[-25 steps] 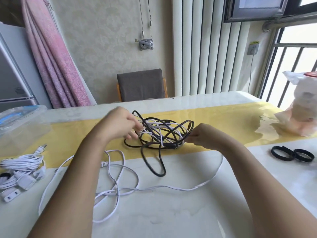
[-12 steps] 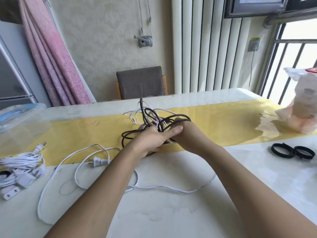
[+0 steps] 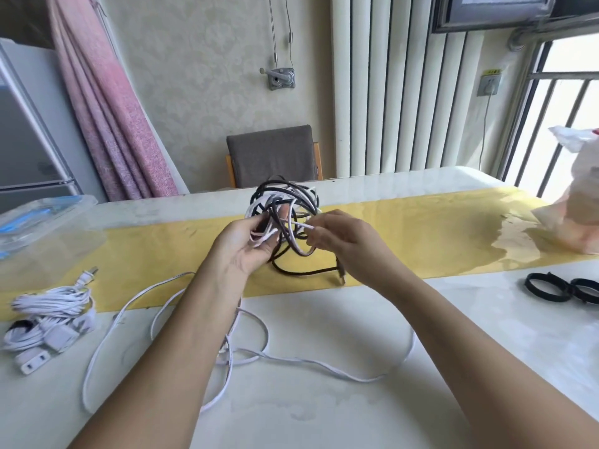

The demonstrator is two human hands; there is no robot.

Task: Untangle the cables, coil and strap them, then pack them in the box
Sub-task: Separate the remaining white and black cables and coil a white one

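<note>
Black-and-white cable tangle (image 3: pixel 286 196) forms a ball, pinched by left fingers (image 3: pixel 259 220) and right fingers (image 3: pixel 325 219).

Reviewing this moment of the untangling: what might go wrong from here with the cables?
1. The left hand and right hand hold the tangle in the air. Tugging the pinched white strand may cinch the black loops tighter rather than free them.
2. The loose white cable lies in crossed loops on the table beneath the left forearm. Dragging it could snag it or form a new knot.
</note>
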